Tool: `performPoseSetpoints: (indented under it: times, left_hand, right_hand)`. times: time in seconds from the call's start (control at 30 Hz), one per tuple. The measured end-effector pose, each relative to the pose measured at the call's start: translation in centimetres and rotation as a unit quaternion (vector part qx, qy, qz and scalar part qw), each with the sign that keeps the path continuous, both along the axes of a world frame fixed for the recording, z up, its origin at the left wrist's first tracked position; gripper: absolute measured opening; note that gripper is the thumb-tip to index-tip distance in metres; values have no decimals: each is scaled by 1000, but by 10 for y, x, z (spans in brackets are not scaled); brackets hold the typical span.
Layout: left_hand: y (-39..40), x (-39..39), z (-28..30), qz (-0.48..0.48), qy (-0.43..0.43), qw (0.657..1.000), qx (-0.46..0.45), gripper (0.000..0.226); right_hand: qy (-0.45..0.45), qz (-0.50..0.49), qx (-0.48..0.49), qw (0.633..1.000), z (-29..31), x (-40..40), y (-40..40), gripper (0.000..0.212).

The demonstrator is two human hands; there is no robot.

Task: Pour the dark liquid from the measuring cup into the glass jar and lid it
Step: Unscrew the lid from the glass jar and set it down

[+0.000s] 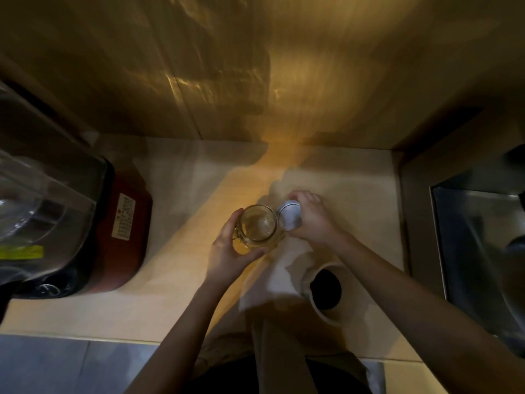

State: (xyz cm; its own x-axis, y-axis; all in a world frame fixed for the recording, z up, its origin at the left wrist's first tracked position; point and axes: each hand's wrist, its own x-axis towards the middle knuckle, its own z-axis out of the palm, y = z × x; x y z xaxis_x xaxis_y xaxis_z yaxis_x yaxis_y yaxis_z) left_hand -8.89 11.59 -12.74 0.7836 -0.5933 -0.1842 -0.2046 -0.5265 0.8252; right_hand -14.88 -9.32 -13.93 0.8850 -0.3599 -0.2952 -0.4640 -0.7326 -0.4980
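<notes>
- Two hands are working near the middle of the counter (176,280).
- We are wrapping our left hand (227,251) around the open glass jar (258,226).
- We are gripping the swung-back lid (289,216) with our right hand (312,220).
- The measuring cup (326,292) is sitting full of dark liquid near the front edge.

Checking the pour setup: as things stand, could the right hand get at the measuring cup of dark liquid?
Probably yes, once freed. The right hand is busy holding the jar's lid open, but the measuring cup stands uncovered just below that forearm, nothing between them.
</notes>
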Motion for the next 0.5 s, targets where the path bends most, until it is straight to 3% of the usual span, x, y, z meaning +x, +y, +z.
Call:
performPoseSetpoints:
  times: [0.13,0.23,0.37,0.5]
  left_hand:
    - [0,0,1,-5,-6,1000,3,96]
    - [-1,0,2,-3,-5,1000,4,97]
    - [-1,0,3,1,-5,1000,8,96]
    - [-2,-1,6,-1,4,1000,13,98]
  right_hand:
    - [65,37,-74,994,-4,1,-3,83]
    - [89,52,-100,990,-6,-1,-4,74]
    - [92,54,-96,990,-4,-1,-4,70]
    - [115,68,-67,989,-4,-2,-5,86]
